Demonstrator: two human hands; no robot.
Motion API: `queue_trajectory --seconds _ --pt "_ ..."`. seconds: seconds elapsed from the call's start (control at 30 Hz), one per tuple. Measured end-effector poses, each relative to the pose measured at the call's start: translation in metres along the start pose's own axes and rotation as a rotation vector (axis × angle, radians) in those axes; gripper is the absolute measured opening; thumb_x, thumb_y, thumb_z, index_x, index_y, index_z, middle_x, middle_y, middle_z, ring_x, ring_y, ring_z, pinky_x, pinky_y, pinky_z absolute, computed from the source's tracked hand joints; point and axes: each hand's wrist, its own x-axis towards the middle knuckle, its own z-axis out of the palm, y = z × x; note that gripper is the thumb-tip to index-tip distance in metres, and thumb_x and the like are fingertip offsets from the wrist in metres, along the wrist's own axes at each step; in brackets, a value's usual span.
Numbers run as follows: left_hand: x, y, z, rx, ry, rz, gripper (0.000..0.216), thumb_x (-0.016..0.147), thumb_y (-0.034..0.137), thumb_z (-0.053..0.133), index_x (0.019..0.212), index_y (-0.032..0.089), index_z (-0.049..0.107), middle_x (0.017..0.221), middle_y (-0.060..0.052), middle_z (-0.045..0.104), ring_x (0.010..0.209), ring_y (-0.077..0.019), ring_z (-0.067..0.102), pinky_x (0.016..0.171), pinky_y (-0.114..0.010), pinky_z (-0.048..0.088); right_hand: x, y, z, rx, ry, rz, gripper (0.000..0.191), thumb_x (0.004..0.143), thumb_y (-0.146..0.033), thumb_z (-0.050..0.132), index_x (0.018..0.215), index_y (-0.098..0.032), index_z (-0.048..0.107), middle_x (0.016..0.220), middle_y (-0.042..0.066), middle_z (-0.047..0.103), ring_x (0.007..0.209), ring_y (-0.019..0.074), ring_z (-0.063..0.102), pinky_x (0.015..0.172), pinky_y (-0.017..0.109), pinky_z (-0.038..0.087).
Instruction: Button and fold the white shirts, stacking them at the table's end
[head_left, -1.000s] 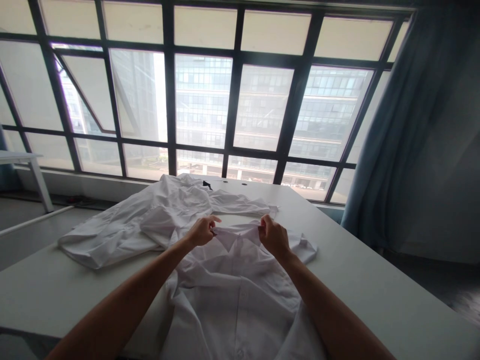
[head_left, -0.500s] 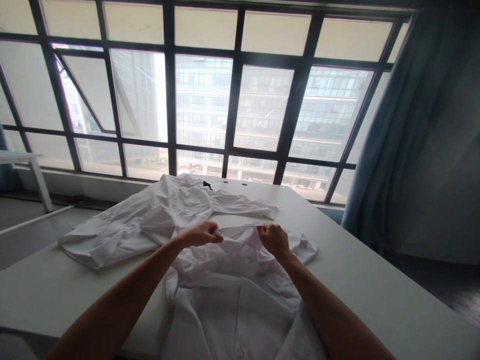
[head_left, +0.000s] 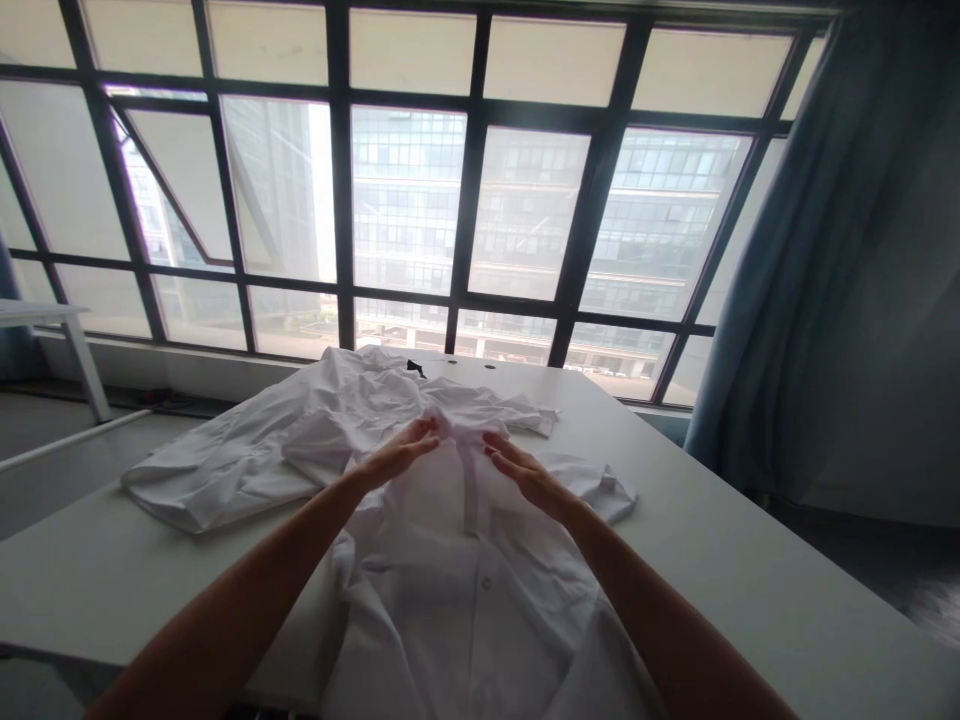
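A white button-front shirt lies spread on the white table, its front facing up and its lower part running toward me. A button shows on the strip down its middle. My left hand rests at the left side of the collar, fingers stretched out and together. On the collar's right side is my right hand, its fingers straight and slightly apart. Both hands touch or hover just over the cloth; I cannot tell which. Neither is closed round the fabric.
A second crumpled white garment lies on the table, behind and left of the shirt. A small black item sits near the far edge. Behind stand large windows, a blue curtain at right and another white table at left.
Both hands have let go of the collar they held stretched between them. The collar now lies farther forward, and the shirt front has flattened, with the button strip showing. The fingers have straightened.
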Motion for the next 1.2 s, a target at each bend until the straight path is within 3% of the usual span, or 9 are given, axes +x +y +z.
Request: queue_trajectory --seconds 0.1,0.2,0.3,0.37,0.5,0.7,1.0,1.1,1.2 --pt "-0.006 -0.002 0.011 0.286 0.052 0.155 0.071 0.08 0.039 0.064 0.143 0.015 0.043 0.156 -0.018 0.032 0.145 -0.0334 0.027 0.116 -0.05 0.026 -0.006 -0.002 0.01 -0.297 0.13 -0.184 0.05 0.083 -0.04 0.062 0.128 -0.018 0.062 0.138 0.013 0.057 0.128 0.0276 0.05 0.107 0.043 0.037" --pt "-0.014 0.001 0.022 0.489 -0.091 0.26 0.049 0.082 0.03 0.064 0.129 0.019 0.059 0.147 -0.013 0.047 0.139 -0.0321 0.039 0.115 -0.047 0.029 -0.013 -0.005 0.022 -0.535 0.073 -0.237 0.023 0.086 -0.028 0.057 0.098 -0.019 0.073 0.108 0.01 0.07 0.102 0.0239 0.063 0.094 0.037 0.044" --pt "-0.02 0.004 0.031 0.566 -0.242 0.309 0.03 0.082 0.028 0.066 0.111 0.022 0.069 0.124 -0.009 0.066 0.117 -0.0278 0.059 0.103 -0.039 0.043 -0.019 -0.006 0.03 -0.614 -0.118 -0.168 0.022 0.088 -0.031 0.057 0.081 -0.019 0.073 0.078 0.004 0.069 0.073 0.0171 0.062 0.071 0.028 0.045" --pt "-0.021 0.003 0.037 0.611 -0.296 0.294 0.025 0.083 0.028 0.068 0.107 0.021 0.071 0.116 -0.008 0.069 0.11 -0.0268 0.062 0.099 -0.038 0.044 -0.019 -0.005 0.03 -0.67 -0.175 -0.126 0.022 0.084 -0.038 0.064 0.082 -0.017 0.072 0.08 0.005 0.068 0.073 0.0168 0.061 0.067 0.026 0.043" --pt "-0.022 -0.002 0.05 0.646 -0.341 0.338 0.026 0.09 0.027 0.061 0.115 0.021 0.067 0.125 -0.009 0.065 0.118 -0.0262 0.057 0.103 -0.038 0.041 -0.015 0.001 0.021 -0.773 -0.147 -0.029 0.027 0.08 -0.04 0.069 0.091 -0.016 0.072 0.093 0.009 0.069 0.079 0.0178 0.061 0.067 0.025 0.041" --pt "-0.027 0.007 0.072 0.716 -0.351 0.472 0.021 0.093 0.022 0.053 0.105 0.019 0.07 0.112 -0.01 0.067 0.103 -0.0248 0.06 0.092 -0.035 0.046 -0.005 0.006 0.027 -0.802 0.054 0.14 0.036 0.091 -0.046 0.051 0.082 -0.017 0.07 0.079 0.008 0.072 0.071 0.017 0.064 0.06 0.025 0.036" --pt "-0.024 0.007 0.067 0.564 -0.284 0.326 0.021 0.086 0.028 0.066 0.105 0.026 0.074 0.106 -0.007 0.068 0.101 -0.0238 0.062 0.088 -0.031 0.047 -0.005 -0.002 0.033 -0.936 -0.049 0.207 0.025 0.084 -0.03 0.054 0.077 -0.015 0.073 0.084 0.015 0.075 0.078 0.023 0.068 0.061 0.027 0.04" --pt "-0.023 0.009 0.069 0.548 -0.207 0.265 0.02 0.09 0.033 0.06 0.096 0.022 0.076 0.099 -0.008 0.07 0.095 -0.0243 0.065 0.082 -0.031 0.048 -0.006 -0.003 0.032 -0.935 0.023 0.145 0.021 0.081 -0.023 0.054 0.075 -0.014 0.072 0.082 0.015 0.074 0.076 0.0217 0.067 0.063 0.026 0.04" --pt "-0.022 0.01 0.071 0.508 -0.102 0.18 0.024 0.091 0.034 0.056 0.094 0.019 0.075 0.091 -0.009 0.073 0.086 -0.0237 0.067 0.076 -0.03 0.047 -0.007 -0.003 0.032 -0.725 0.061 0.017 0.02 0.079 -0.022 0.053 0.073 -0.014 0.071 0.072 0.008 0.071 0.067 0.0161 0.062 0.061 0.023 0.039"
